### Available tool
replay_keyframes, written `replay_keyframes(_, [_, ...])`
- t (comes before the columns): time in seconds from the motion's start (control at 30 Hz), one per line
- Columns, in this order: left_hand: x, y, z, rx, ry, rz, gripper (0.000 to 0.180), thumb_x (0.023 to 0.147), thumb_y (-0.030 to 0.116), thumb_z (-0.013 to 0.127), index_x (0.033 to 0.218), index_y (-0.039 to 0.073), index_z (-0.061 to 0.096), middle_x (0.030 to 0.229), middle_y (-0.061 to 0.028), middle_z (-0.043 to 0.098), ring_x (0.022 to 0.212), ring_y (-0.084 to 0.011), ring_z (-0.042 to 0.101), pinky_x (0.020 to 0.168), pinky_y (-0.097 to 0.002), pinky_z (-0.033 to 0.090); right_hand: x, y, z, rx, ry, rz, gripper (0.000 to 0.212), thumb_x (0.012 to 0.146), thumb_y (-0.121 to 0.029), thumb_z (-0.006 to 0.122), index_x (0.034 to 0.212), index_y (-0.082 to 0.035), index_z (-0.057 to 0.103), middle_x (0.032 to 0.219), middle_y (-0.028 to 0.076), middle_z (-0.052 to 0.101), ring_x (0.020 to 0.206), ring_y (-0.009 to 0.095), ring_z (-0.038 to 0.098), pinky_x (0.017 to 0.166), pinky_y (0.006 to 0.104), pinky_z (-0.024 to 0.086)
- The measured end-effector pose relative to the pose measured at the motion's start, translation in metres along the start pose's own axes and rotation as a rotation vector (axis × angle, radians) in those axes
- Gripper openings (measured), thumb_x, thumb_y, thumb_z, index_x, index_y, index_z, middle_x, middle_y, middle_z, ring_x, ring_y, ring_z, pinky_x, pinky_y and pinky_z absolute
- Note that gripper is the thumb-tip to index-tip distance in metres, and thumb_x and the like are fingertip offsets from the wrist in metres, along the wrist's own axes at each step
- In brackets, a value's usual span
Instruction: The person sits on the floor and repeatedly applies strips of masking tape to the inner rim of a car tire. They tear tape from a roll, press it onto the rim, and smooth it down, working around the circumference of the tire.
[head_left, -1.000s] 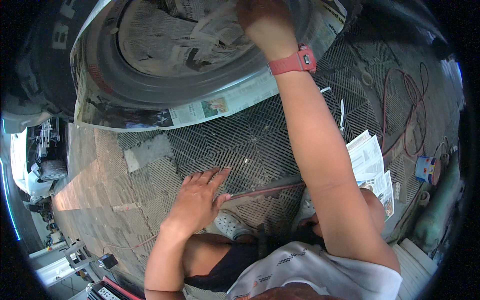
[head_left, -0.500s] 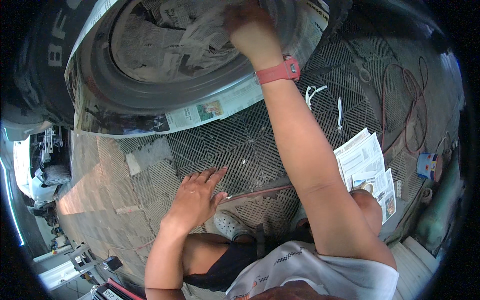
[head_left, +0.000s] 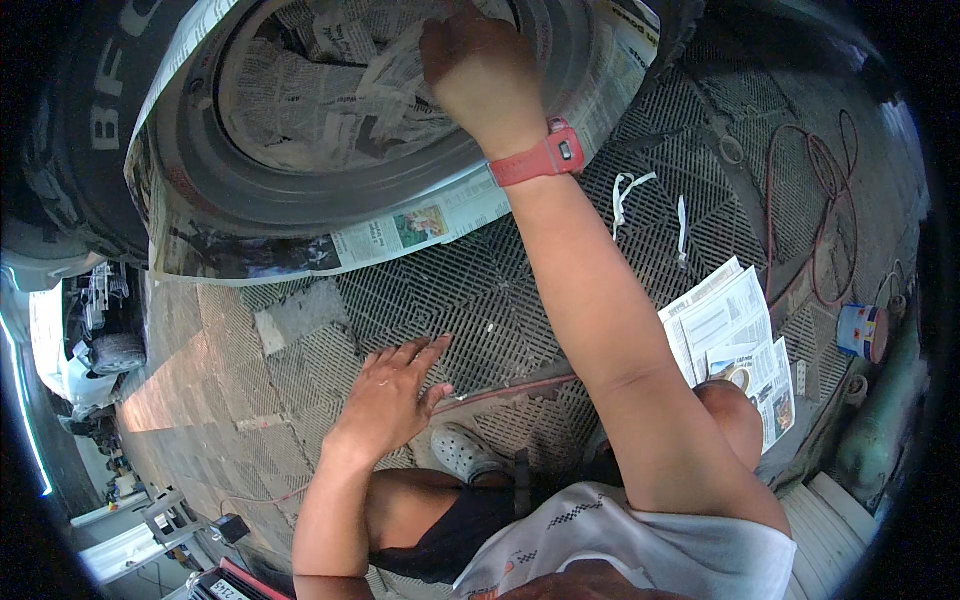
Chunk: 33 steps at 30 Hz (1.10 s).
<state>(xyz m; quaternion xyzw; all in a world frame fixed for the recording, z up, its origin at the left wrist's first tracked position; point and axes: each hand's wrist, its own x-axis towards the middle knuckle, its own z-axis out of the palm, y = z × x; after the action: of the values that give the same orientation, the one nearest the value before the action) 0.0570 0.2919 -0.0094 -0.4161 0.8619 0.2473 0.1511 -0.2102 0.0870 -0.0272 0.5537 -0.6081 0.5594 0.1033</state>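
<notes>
A big black tyre (head_left: 60, 110) stands at the upper left, with a grey wheel rim (head_left: 330, 200) in it. Newspaper sheets (head_left: 400, 232) ring the rim, tucked between it and the tyre, and more crumpled newspaper (head_left: 310, 120) fills the rim's middle. My right hand (head_left: 485, 75), with a red watch on the wrist, is at the rim's inner edge on the right. Its fingers look curled, and whatever lies under them is hidden. My left hand (head_left: 388, 392) hangs palm down near my knee, fingers stretched out, holding nothing.
Ribbed mats (head_left: 490, 280) cover the floor. To my right lie folded newspapers (head_left: 725, 325) with a tape roll (head_left: 738, 376), white strips (head_left: 625, 195), a coiled red hose (head_left: 815, 200) and a paint can (head_left: 858, 332). A green cylinder (head_left: 875, 440) is at the far right.
My right hand has moved slightly left and nearer to me along the rim, and it was blurred before. The left hand keeps its place.
</notes>
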Motion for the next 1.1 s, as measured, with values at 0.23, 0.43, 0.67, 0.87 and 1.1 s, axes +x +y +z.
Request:
replay_keyframes(0.23, [0.001,-0.005,-0.001,-0.018,-0.017,0.002,0.059,0.102,0.035,0.063,0.155,0.014,0.049,0.144,-0.0211,0.06,0.131,-0.0398,0.058,0.115,-0.0519,0.041,0.006,-0.018,-0.002,-0.102,-0.102,0.008,0.059,0.087,-0.021,0.066,0.144,-0.005,0.057,0.074,0.019,0.072,0.063,0.038,0.071,0.057,0.0523,0.057])
replay_keyframes(0.43, [0.0,-0.008,0.004,0.045,-0.01,-0.007,0.06,0.1,0.033,0.066,0.154,0.014,0.05,0.142,-0.0214,0.06,0.131,-0.0394,0.057,0.114,-0.0503,0.043,0.005,-0.013,-0.003,-0.098,-0.257,-0.076,0.064,0.094,-0.014,0.059,0.153,0.003,0.042,0.078,0.028,0.07,0.07,0.044,0.07,0.064,0.0536,0.056])
replay_keyframes(0.67, [-0.006,0.012,-0.004,-0.077,0.121,0.12,0.059,0.096,0.022,0.07,0.151,0.012,0.053,0.141,-0.0179,0.062,0.127,-0.0397,0.058,0.112,-0.0491,0.045,-0.037,0.021,-0.082,-0.003,-0.639,-0.578,0.031,0.094,-0.021,0.063,0.122,-0.007,0.064,0.079,0.019,0.07,0.07,0.04,0.071,0.063,0.0513,0.057])
replay_keyframes(0.87, [-0.006,0.025,-0.024,-0.202,0.35,0.237,0.051,0.092,0.018,0.074,0.142,0.012,0.063,0.131,-0.0148,0.068,0.116,-0.0377,0.063,0.105,-0.0473,0.049,-0.175,0.122,-0.164,-0.138,-1.515,-0.79,0.011,0.084,-0.017,0.066,0.088,-0.008,0.063,0.084,0.009,0.065,0.083,0.03,0.068,0.078,0.0446,0.055])
replay_keyframes(1.1, [-0.03,0.013,-0.055,-0.17,0.887,0.317,0.029,0.09,0.007,0.07,0.119,0.004,0.071,0.114,-0.0132,0.073,0.079,-0.0306,0.066,0.079,-0.0409,0.052,-0.273,0.165,-0.216,-0.175,-1.744,-0.827,0.026,0.081,-0.017,0.068,0.106,-0.01,0.072,0.107,0.004,0.068,0.117,0.025,0.061,0.097,0.0401,0.046])
